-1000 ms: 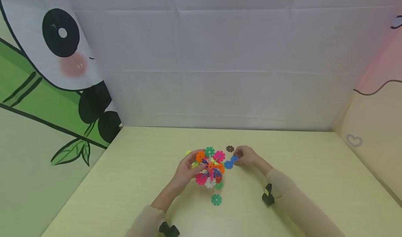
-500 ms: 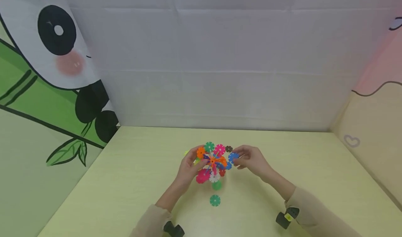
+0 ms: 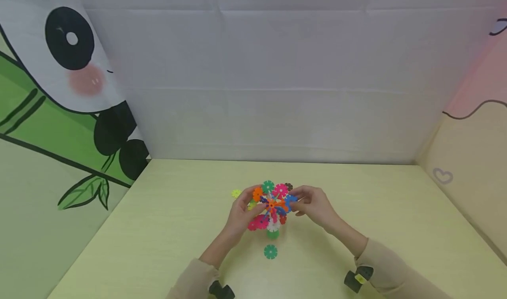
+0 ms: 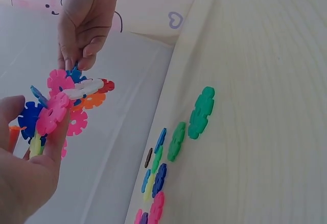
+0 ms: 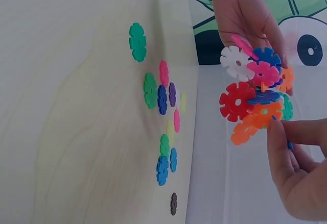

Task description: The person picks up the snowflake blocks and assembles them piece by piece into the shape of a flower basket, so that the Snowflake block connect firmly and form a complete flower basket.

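My left hand (image 3: 239, 213) grips a ball-like cluster of interlocking snowflake discs (image 3: 271, 205), its thumb across the near side. The notched discs are orange, pink, white, red, green and blue, slotted together at many angles. On the cluster's right side, my right hand (image 3: 317, 205) pinches a blue snowflake disc (image 3: 291, 199) between thumb and fingertips, right against the other discs. In the left wrist view this blue disc (image 4: 75, 74) shows below the right fingertips. From the right wrist, the cluster (image 5: 238, 101) hangs above the table, and the pinched disc is mostly hidden behind the thumb.
Loose discs lie flat on the pale table (image 3: 190, 193): a green disc (image 3: 270, 252) in front, a brown disc (image 3: 289, 186) behind, a yellow disc (image 3: 236, 193) to the left. Several more, including a light blue disc (image 5: 162, 170), lie beneath the hands. A white sheet (image 3: 293, 92) stands behind.
My right hand has picked up a blue disc from the table, raised it and brought it left against the cluster. My left hand has shifted slightly right, turning the cluster a little.
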Tool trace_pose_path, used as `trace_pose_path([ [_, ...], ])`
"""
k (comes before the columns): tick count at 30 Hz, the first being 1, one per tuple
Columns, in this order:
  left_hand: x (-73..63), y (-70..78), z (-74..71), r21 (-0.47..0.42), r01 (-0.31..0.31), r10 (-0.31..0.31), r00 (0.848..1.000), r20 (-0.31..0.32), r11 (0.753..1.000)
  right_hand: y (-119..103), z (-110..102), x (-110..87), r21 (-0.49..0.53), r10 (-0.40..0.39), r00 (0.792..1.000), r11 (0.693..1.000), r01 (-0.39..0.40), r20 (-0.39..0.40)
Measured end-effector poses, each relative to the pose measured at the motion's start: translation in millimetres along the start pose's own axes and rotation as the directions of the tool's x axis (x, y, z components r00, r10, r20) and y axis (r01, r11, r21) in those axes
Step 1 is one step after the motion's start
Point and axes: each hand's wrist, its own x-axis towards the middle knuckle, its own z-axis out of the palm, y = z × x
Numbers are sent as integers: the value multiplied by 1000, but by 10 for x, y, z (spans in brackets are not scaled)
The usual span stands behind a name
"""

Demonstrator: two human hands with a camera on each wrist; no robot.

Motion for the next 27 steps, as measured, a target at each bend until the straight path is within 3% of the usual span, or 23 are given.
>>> trace_pose_path([
  [8, -18, 58, -59, 66, -32, 20, 985, 170, 997, 26, 4, -21, 66, 2, 998, 998, 2, -59],
  [15, -127, 422, -63, 129, -55, 24, 971, 237, 990, 11, 72, -46, 73, -51, 991, 995, 60, -120],
  [17, -139, 463, -63, 141, -79, 42, 967, 250, 987, 3, 96, -51, 75, -67, 987, 994, 79, -146],
  [22, -81, 341, -83, 166, -108, 64, 967, 247, 980, 9, 151, -57, 89, -116, 972, 987, 136, -204],
  [27, -51, 220, -88, 143, -107, 78, 978, 193, 984, 28, 216, -71, 112, -137, 959, 979, 169, -247],
])
